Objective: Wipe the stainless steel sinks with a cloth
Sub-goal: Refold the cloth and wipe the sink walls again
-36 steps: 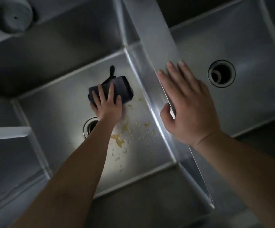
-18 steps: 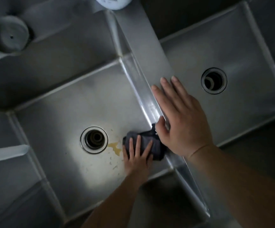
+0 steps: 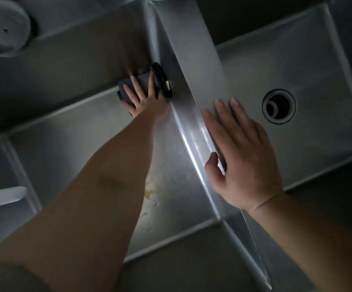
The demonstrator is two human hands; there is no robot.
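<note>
Cloth (image 3: 142, 86), dark and folded, lies in the far right corner of the left sink (image 3: 69, 148), where the basin floor meets the back wall and the divider (image 3: 200, 66). Left hand (image 3: 147, 100) presses flat on the cloth; its fingers (image 3: 136, 85) are straight and spread wide over the fabric, not curled round it. A dark strip of the cloth shows just right of the fingers, against the divider wall. Right hand (image 3: 242, 152) rests on top of the divider between the two basins, fingers straight and close together, thumb hooked over the edge on the left-sink side. Yellowish residue (image 3: 150, 191) lies on the left sink floor beside the left forearm. Right sink (image 3: 318, 66) has a round drain (image 3: 278, 106) in its floor, near the right hand's fingertips. A grey round object (image 3: 4, 26) sits at upper left; blurred.
</note>
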